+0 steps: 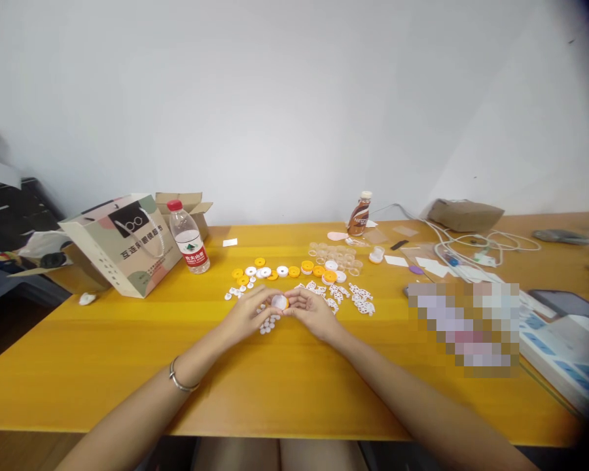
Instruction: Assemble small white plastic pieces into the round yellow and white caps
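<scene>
Head view of a yellow counter (294, 386). The left hand (248, 313) and right hand (313, 310) meet near the middle of the counter, both pinching one small white-and-orange disc (280, 301) between their fingertips, just above the surface. Small white plastic pieces (269, 323) lie scattered directly beneath the hands; more white pieces (358, 299) spread toward the right edge. Beyond them, toward the far edge, a row of orange and white discs (294, 270) and a cluster of clear round caps (336, 254). A water bottle (189, 237) with a red cap stands upright beside a paper gift bag (122, 242) near the far left corner. A brown drink bottle (358, 215) stands at the far edge; white cables (471, 245) lie toward the far right corner
</scene>
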`<state>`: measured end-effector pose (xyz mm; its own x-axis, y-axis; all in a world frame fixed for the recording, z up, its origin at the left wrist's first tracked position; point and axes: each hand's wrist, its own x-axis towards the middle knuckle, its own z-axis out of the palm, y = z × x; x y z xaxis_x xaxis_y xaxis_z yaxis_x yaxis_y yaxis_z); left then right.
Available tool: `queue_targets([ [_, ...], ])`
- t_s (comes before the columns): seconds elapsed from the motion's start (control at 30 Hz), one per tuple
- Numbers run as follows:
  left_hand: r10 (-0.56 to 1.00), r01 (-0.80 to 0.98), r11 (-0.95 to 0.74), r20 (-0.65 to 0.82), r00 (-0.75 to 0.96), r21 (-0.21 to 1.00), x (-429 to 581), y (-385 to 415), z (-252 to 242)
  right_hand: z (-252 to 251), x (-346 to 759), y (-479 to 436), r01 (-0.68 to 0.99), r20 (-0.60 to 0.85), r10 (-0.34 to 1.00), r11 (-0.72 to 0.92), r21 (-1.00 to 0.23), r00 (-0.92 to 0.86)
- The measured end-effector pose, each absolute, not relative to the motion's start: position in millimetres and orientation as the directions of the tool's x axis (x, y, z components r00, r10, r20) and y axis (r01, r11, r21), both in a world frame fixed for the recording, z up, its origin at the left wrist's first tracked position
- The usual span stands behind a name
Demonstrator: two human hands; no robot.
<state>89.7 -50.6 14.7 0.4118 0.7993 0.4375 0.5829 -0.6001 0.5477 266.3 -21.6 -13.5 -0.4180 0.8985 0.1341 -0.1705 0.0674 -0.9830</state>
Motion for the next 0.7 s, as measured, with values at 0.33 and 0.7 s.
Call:
queue_targets([
  [0.33, 0.816, 0.488, -0.571, 0.388, 0.429, 0.661, 83.1, -47.6, 12.8, -11.3, 266.3, -21.9, -0.196, 0.138, 0.878, 0.051, -0.979, -0.459],
  [0.7, 0.783, 0.605, -0.615, 0.482, 0.393, 0.506, 86.6, -49.8, 12.1, -11.2, 261.5, -29.5, -0.329, 0.074, 0.881, -0.096, -0.94, -0.468],
])
